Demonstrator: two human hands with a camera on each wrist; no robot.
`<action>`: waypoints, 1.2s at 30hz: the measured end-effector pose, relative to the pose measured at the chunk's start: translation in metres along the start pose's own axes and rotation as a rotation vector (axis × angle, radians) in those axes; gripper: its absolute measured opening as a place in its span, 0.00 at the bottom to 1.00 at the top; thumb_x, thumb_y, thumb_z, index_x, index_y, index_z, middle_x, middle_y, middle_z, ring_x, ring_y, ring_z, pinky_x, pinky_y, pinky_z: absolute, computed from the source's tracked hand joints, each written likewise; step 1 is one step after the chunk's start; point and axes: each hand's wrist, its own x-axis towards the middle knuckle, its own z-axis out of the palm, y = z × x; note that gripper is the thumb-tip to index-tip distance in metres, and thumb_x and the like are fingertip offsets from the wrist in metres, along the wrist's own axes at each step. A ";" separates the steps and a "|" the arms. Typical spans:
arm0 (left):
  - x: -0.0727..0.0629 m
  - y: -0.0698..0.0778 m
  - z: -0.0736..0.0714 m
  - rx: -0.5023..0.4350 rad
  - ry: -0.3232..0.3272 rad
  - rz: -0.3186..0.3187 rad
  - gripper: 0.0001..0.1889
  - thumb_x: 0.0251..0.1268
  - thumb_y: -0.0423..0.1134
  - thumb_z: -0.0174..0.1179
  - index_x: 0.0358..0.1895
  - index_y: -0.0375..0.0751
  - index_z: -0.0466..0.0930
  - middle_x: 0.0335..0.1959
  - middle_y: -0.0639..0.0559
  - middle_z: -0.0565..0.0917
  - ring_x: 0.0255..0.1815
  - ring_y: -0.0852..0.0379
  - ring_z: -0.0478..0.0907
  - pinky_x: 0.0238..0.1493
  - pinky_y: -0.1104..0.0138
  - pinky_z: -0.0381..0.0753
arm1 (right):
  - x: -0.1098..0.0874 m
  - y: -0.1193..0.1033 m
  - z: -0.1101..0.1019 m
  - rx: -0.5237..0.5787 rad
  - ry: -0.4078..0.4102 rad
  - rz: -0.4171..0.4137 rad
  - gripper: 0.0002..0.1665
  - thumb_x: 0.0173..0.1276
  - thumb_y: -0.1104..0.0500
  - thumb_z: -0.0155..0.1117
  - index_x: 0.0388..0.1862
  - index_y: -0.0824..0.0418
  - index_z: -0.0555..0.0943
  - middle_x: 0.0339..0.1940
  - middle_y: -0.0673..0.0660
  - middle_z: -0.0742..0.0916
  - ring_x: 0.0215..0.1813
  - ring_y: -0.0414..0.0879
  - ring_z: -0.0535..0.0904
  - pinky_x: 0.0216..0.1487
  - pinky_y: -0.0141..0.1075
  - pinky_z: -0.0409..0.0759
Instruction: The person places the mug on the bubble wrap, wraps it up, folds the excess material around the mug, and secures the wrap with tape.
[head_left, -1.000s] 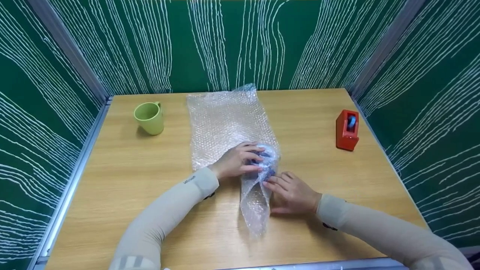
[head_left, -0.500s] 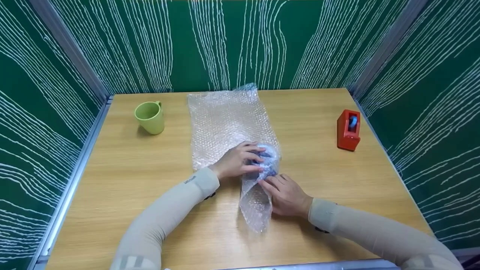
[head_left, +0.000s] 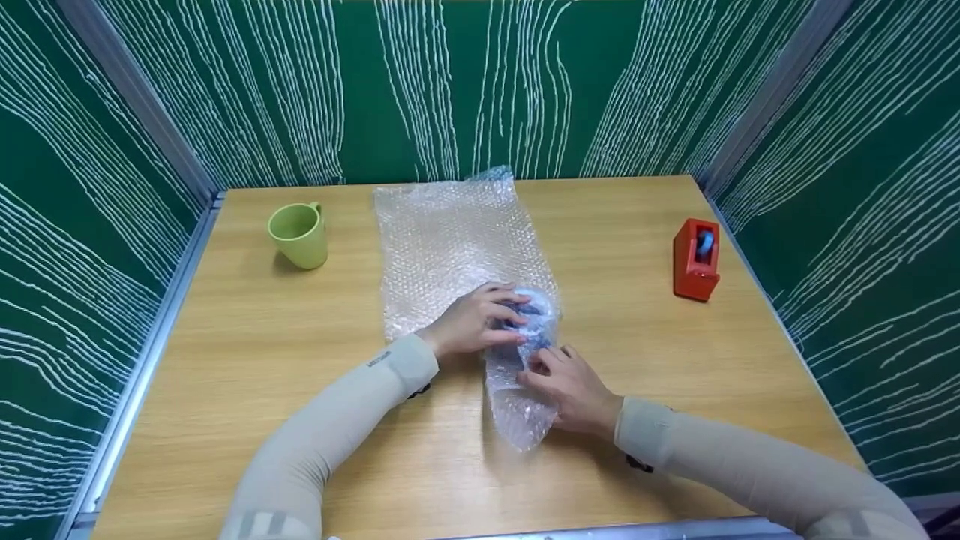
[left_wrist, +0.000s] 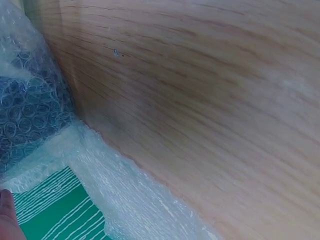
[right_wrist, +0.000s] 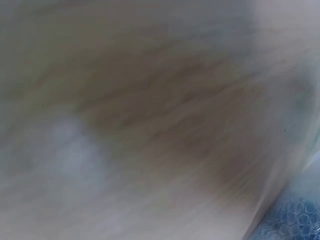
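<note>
A sheet of bubble wrap (head_left: 450,232) lies lengthwise on the table. Its near end is rolled round a blue object (head_left: 536,311), whose kind is hidden under the plastic. My left hand (head_left: 480,319) holds this bundle from the left, fingers curved over its top. At the bundle's near side, my right hand (head_left: 574,386) pinches the loose end of the wrap, which sticks out toward me as a tapering flap. In the left wrist view, bubbles cover the blue object (left_wrist: 30,110), and one fingertip shows at the lower left corner.
A green mug (head_left: 300,236) stands upright at the back left of the wooden table (head_left: 247,360). On the right sits a red tape dispenser (head_left: 696,259) with a blue roll in it. Green panels with white lines enclose the back and sides.
My right hand has moved slightly left and its fingers have bent inward on the wrap. The loose flap has shortened and folded in toward the bundle. My left hand stays in place.
</note>
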 end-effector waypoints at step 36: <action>-0.002 0.004 -0.013 -0.152 -0.172 -0.158 0.27 0.74 0.55 0.66 0.63 0.38 0.88 0.82 0.43 0.73 0.91 0.42 0.54 0.91 0.50 0.55 | 0.037 0.009 -0.020 0.828 0.327 0.841 0.07 0.71 0.68 0.76 0.45 0.71 0.89 0.41 0.64 0.94 0.40 0.36 0.88 0.41 0.26 0.88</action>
